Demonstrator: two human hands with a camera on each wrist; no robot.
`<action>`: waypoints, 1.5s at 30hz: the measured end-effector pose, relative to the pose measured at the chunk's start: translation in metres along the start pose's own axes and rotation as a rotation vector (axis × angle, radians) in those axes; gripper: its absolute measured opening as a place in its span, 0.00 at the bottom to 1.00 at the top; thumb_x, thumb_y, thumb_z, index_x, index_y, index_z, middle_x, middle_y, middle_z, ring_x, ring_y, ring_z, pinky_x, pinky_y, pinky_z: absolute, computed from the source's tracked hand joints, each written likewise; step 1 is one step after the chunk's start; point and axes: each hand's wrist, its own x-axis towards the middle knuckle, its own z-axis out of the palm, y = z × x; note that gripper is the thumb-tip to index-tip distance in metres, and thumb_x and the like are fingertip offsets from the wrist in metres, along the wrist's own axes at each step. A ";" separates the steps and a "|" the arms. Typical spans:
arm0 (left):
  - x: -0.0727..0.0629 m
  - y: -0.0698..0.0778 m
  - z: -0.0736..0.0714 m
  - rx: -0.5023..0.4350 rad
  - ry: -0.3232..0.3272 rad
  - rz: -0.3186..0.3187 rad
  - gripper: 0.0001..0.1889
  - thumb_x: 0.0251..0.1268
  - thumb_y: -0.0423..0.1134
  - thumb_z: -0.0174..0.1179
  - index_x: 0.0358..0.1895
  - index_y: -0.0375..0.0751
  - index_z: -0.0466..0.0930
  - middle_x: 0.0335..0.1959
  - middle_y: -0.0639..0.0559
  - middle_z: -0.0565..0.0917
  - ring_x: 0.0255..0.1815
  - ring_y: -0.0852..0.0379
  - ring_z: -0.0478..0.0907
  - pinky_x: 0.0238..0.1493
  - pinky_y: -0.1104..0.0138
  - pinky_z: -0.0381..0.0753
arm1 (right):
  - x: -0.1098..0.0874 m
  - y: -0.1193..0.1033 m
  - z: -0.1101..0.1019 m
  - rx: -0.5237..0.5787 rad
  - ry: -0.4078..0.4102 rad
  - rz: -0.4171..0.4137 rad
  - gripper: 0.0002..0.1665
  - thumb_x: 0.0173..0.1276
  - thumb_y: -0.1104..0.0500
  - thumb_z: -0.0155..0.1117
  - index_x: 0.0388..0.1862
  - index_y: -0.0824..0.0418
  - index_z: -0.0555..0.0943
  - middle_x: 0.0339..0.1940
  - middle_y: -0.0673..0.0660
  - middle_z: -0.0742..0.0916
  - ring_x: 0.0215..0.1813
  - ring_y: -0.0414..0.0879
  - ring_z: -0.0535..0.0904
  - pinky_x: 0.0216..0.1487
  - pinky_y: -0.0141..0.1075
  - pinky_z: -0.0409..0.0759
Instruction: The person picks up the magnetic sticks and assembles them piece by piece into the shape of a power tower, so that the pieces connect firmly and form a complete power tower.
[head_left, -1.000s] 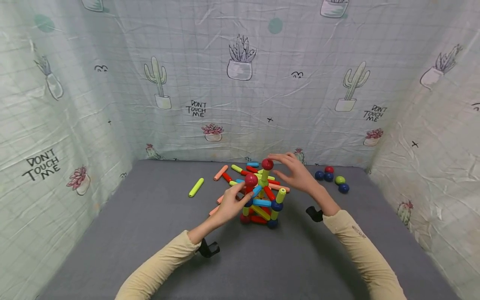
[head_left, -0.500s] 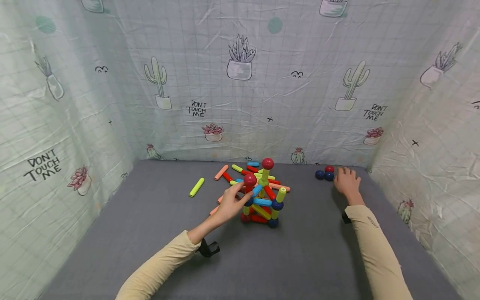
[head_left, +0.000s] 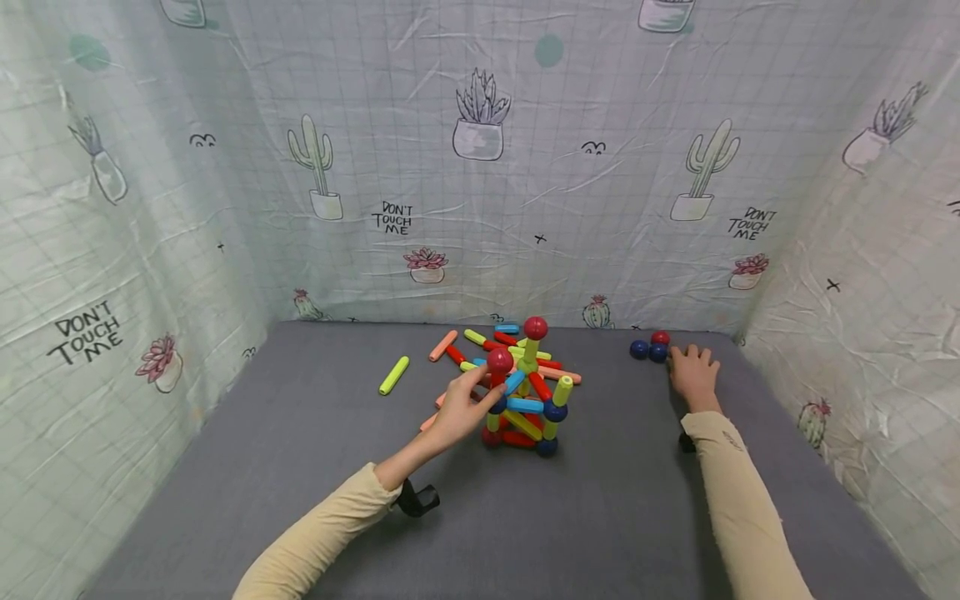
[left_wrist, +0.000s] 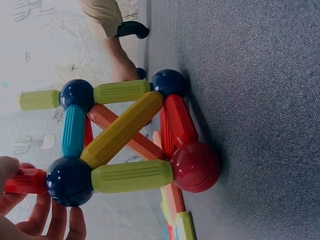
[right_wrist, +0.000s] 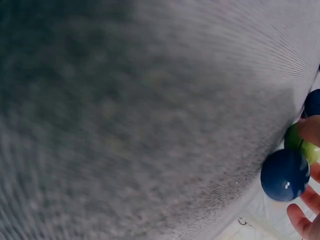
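A tower of magnetic rods and balls stands on the grey table. My left hand (head_left: 462, 407) pinches a short red rod (left_wrist: 25, 180) rising from a dark blue ball (left_wrist: 70, 181). Atop that rod sits a red ball (head_left: 500, 361). Another red ball (head_left: 536, 328) caps the lime rod (head_left: 531, 351) at the tower's back, and an uncapped lime rod (head_left: 562, 390) stands at right. Far right, my right hand (head_left: 693, 379) is low at the table, thumb and a finger on either side of a green ball (right_wrist: 295, 140). Beside it lies a blue ball (right_wrist: 285, 175), close to the other fingers.
Left of my right hand, a loose red ball (head_left: 660, 337) and two dark blue balls (head_left: 639, 349) cluster together. Several loose rods lie behind and left of the tower, including a lime rod (head_left: 393, 375) set apart. A printed curtain (head_left: 540, 208) surrounds the table.
My right hand left the red ball on the back lime rod, moved right to the loose balls and settled over the green and blue ones. My left hand stays on the tower.
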 end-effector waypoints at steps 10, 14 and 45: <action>-0.001 0.001 0.001 -0.019 -0.003 0.005 0.09 0.60 0.30 0.54 0.43 0.34 0.76 0.34 0.41 0.80 0.35 0.49 0.76 0.32 0.68 0.77 | -0.006 -0.047 -0.045 0.292 0.279 -0.172 0.22 0.65 0.58 0.54 0.53 0.71 0.68 0.45 0.71 0.70 0.46 0.66 0.61 0.42 0.55 0.59; 0.001 -0.019 0.008 -0.021 -0.006 0.001 0.11 0.61 0.35 0.55 0.46 0.39 0.76 0.35 0.44 0.81 0.35 0.53 0.76 0.33 0.70 0.76 | -0.036 -0.095 -0.085 0.486 0.298 -0.463 0.20 0.60 0.60 0.61 0.51 0.65 0.74 0.41 0.63 0.76 0.42 0.53 0.70 0.39 0.43 0.67; 0.010 -0.062 -0.026 -0.169 -0.169 0.043 0.19 0.57 0.23 0.51 0.54 0.30 0.69 0.46 0.33 0.76 0.44 0.42 0.76 0.41 0.62 0.78 | -0.105 -0.163 -0.104 0.611 0.105 -0.781 0.27 0.57 0.62 0.64 0.55 0.55 0.68 0.49 0.52 0.78 0.45 0.41 0.73 0.44 0.39 0.74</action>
